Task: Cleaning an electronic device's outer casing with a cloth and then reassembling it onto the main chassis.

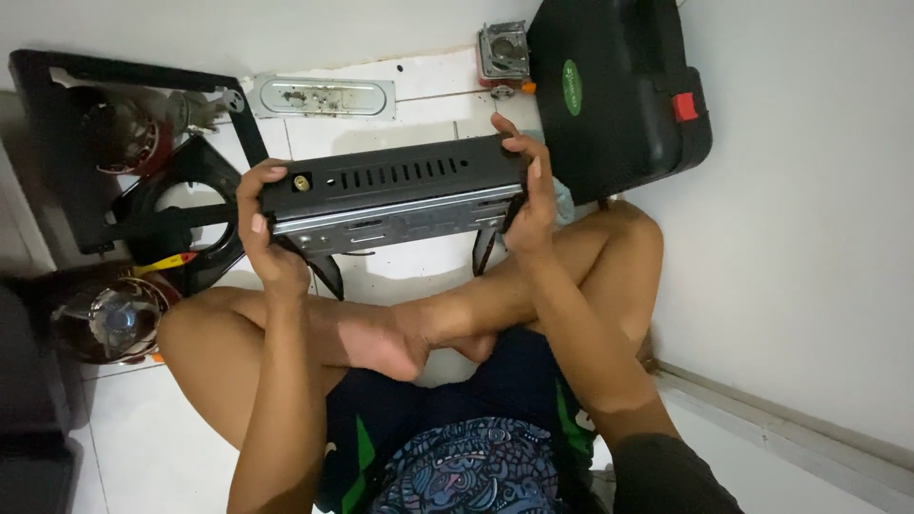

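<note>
I hold a long black metal stove casing (395, 190) with a row of vent slots and a small brass fitting at its left end. It is lifted above the white tiled floor, in front of my crossed legs. My left hand (268, 233) grips its left end, thumb on top. My right hand (526, 186) grips its right end, fingers wrapped over the upper edge. Two black feet hang below the casing.
A black stove top frame (57, 143) with a burner ring lies at the left. A silver oval plate (324, 97) and a small metal part (503, 49) lie behind the casing. A black carry case (619, 86) stands against the wall at right. A round glass lid (109, 324) is at lower left.
</note>
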